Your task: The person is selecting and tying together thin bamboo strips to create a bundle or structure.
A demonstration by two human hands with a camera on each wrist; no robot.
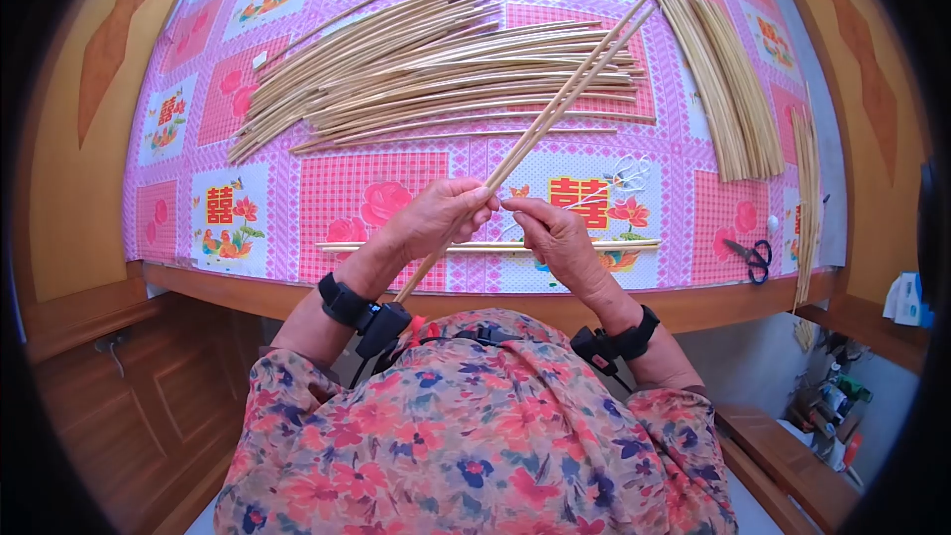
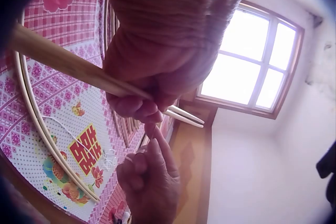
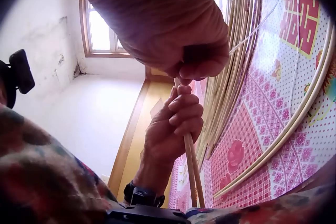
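Two long thin wooden sticks (image 1: 567,94) run slantwise across the head view, and my left hand (image 1: 444,218) grips them together below their middle. Close beside it is my right hand (image 1: 560,243), thumb and forefinger pinching a white string right at the sticks. From the fingers the string (image 3: 261,23) trails off over the table in the right wrist view. Its loose loops (image 1: 629,174) lie on the tablecloth beyond the right hand. Another pair of sticks (image 1: 619,246) lies flat under both hands, along the near table edge.
A large spread of loose sticks (image 1: 396,74) covers the far left and middle of the patterned tablecloth (image 1: 371,173). More sticks (image 1: 728,89) lie in bundles at the right, with a thinner bunch (image 1: 807,208) overhanging the edge. Dark-handled scissors (image 1: 757,263) rest near the right corner.
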